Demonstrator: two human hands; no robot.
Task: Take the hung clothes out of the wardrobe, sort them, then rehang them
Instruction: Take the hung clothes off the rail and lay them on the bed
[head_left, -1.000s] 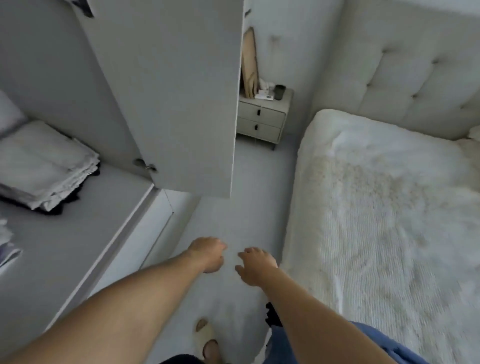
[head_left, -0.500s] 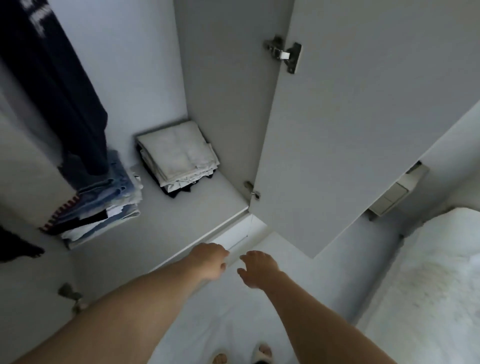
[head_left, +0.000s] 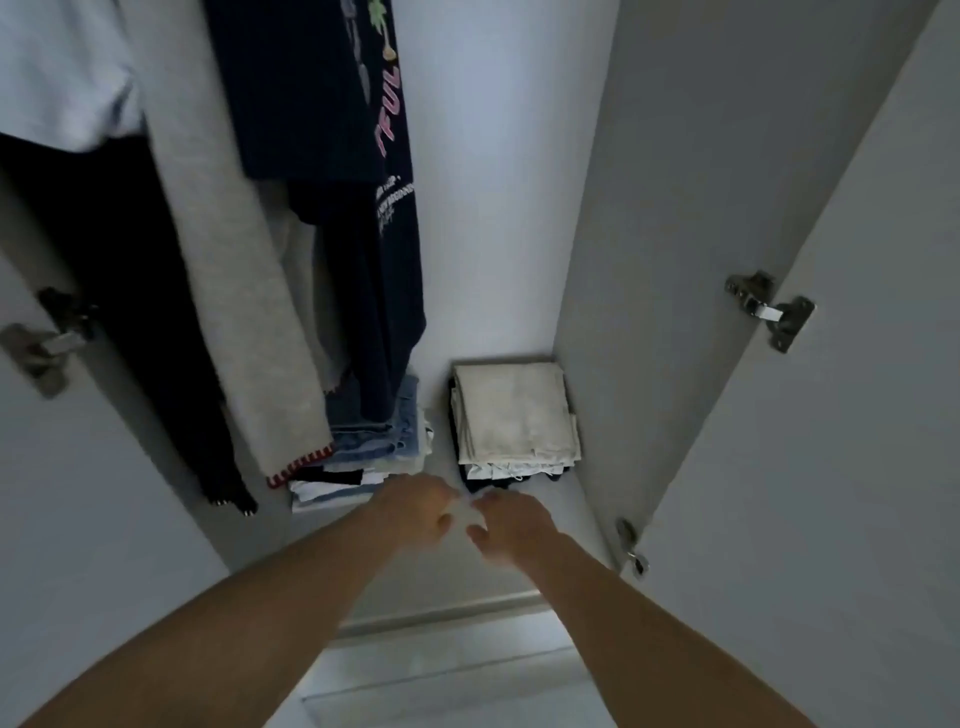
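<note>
The open wardrobe holds hanging clothes at the upper left: a navy printed T-shirt (head_left: 322, 93), a second dark printed garment (head_left: 374, 291) below it, a grey knit sleeve with red stitched cuff (head_left: 244, 291), a black garment (head_left: 130, 312) and a pale blue one (head_left: 62, 67). My left hand (head_left: 415, 512) and my right hand (head_left: 511, 527) reach forward side by side over the wardrobe floor, fingers loosely curled, holding nothing. Both hands are below the hanging clothes and touch none of them.
On the wardrobe floor (head_left: 566, 514) sit a stack of folded jeans and shirts (head_left: 374, 452) and a folded cream pile over dark items (head_left: 514, 415). The right door (head_left: 831, 364) stands open with hinges (head_left: 769, 309). The left door carries a hinge (head_left: 47, 338).
The view swung from the bed and floor to face straight into the wardrobe. My two hands stayed close together and now reach over the wardrobe floor.
</note>
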